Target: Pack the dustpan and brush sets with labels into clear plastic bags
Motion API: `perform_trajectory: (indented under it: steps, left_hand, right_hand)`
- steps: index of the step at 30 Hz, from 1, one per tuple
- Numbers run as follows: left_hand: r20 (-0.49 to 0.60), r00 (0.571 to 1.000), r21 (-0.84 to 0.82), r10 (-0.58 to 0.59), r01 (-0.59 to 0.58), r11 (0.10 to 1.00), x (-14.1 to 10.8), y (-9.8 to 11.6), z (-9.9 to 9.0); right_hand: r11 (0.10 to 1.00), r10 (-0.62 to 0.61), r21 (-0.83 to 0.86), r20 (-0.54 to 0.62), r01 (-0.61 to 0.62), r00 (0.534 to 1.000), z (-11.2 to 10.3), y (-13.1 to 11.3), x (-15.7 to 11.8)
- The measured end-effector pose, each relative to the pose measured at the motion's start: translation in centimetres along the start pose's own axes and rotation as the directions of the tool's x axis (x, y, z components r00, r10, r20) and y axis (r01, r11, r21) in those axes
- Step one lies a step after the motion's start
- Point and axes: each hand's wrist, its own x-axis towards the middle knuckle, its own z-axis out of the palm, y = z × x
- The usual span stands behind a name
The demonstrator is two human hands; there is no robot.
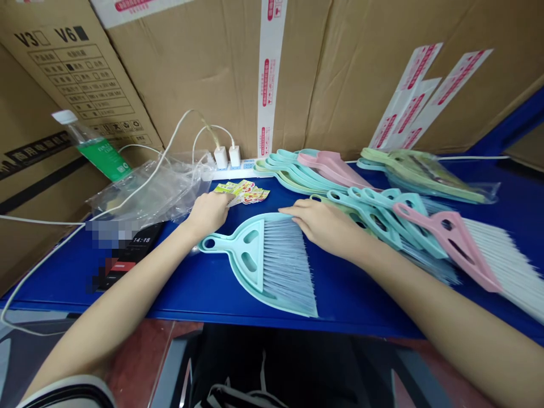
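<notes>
Fingers of the left hand (209,214) bend toward the small yellow-green printed cards (249,192), with the fingertips at their near edge; whether they pinch one, I cannot tell. On the right hand (321,224), the fingers are loosely extended, closed on nothing, their tips at the upper rim of the light-blue plastic dustpan (240,275). It lies flat on the blue tabletop (178,283) between the forearms, its looped handle pointing left. Nested in it is a light-blue plastic brush with grey-blue bristles (289,260). Beyond the right forearm lie more light-blue brushes (385,224) and a pink plastic brush with white bristles (457,235); a pile of dustpans (306,170) sits behind the right hand.
</notes>
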Motion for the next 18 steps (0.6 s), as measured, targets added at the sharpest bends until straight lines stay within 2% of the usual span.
perform_trajectory:
  steps: [5,12,18]
  left_hand:
    - [0.009,0.996,0.008,0.085,-0.085,0.996,-0.1,-0.3,-0.1]
    - [0.002,0.963,-0.007,0.269,-0.269,0.963,-0.7,-1.2,0.0]
    - [-0.001,0.962,0.026,0.273,-0.273,0.962,-0.2,-1.2,0.5]
  right_hand:
    - [1.000,-0.003,0.008,-0.003,0.003,1.000,0.0,0.1,0.0]
    - [0.999,-0.030,0.034,-0.035,0.032,0.999,0.4,0.3,0.1]
    - [0.999,-0.016,0.032,-0.010,0.016,1.000,0.3,0.3,0.1]
